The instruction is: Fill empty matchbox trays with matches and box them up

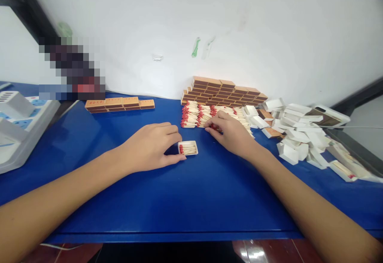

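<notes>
Matchbox tray (188,143) in pinch of left grip (155,145); right grip (229,132) at piled matches (191,115), closure unclear

Smooth, glossy surface (179,203) with soft reflections. On it, matchsticks (203,116) of bare, matt wood; a small open tray (196,148) of smooth, thin card; stacked matchboxes (221,92) of printed card with dull, dark sides; and heaped loose trays (301,136) of plain card. Behind, a smooth wall (269,28) with faint sheen. Below, shiny floor tiles (269,251).
</notes>
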Action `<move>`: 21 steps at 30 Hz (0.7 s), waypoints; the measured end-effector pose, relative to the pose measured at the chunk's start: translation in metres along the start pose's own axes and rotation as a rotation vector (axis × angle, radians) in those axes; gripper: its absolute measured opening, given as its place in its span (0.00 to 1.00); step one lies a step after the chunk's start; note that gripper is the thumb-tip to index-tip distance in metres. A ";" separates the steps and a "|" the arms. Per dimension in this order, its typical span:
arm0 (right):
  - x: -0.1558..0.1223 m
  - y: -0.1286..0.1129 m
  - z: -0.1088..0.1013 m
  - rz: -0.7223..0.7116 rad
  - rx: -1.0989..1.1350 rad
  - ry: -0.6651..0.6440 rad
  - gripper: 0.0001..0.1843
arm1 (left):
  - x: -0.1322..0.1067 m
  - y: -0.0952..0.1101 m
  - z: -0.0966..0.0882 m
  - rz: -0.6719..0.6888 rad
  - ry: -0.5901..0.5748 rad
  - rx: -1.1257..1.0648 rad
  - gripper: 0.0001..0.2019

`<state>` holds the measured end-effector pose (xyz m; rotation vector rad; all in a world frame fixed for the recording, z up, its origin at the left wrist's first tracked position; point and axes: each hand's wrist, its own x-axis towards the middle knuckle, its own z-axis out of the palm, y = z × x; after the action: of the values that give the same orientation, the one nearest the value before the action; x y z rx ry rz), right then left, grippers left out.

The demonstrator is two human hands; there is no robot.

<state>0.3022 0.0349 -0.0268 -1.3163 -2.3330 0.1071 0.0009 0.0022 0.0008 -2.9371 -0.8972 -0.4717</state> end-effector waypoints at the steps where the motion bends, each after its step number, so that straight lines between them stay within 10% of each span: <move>1: 0.000 0.000 0.000 -0.004 0.003 0.000 0.06 | 0.000 0.000 0.000 0.002 0.005 0.001 0.15; 21: 0.004 0.000 0.003 0.014 -0.065 -0.075 0.09 | 0.001 -0.001 0.001 0.000 -0.005 -0.007 0.14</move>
<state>0.2990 0.0383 -0.0284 -1.3821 -2.4090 0.0871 0.0019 0.0040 -0.0002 -2.9462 -0.8983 -0.4682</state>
